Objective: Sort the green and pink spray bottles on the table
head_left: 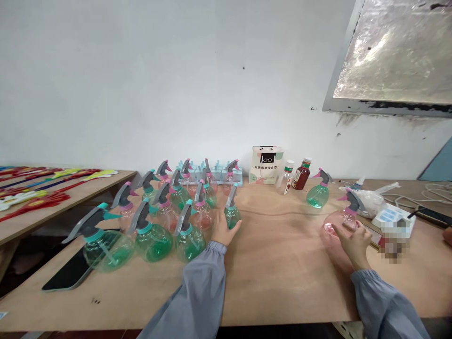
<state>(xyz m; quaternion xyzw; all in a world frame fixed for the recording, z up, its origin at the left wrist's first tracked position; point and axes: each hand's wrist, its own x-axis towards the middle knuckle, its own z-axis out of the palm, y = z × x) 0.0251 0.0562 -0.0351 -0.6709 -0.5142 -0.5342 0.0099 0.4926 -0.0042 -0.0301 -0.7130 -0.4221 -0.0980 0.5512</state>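
My left hand (222,229) is wrapped around a green spray bottle (232,216) at the right end of a cluster of spray bottles. That cluster mixes clear green bottles (154,243) and pink bottles (203,217), each with a grey trigger head, all upright. On the right side of the table, my right hand (356,242) grips a pink spray bottle (331,230) by its body, thumb in front; its far fingers are partly hidden. Another green spray bottle (318,195) stands just behind that one, apart from my hand.
Against the wall stand a paper bag (266,165), a clear bottle (285,179), a dark red bottle (302,175) and a light blue rack (221,175). A phone (68,272) lies at left. Cables (399,200) and a white box (390,217) sit at right.
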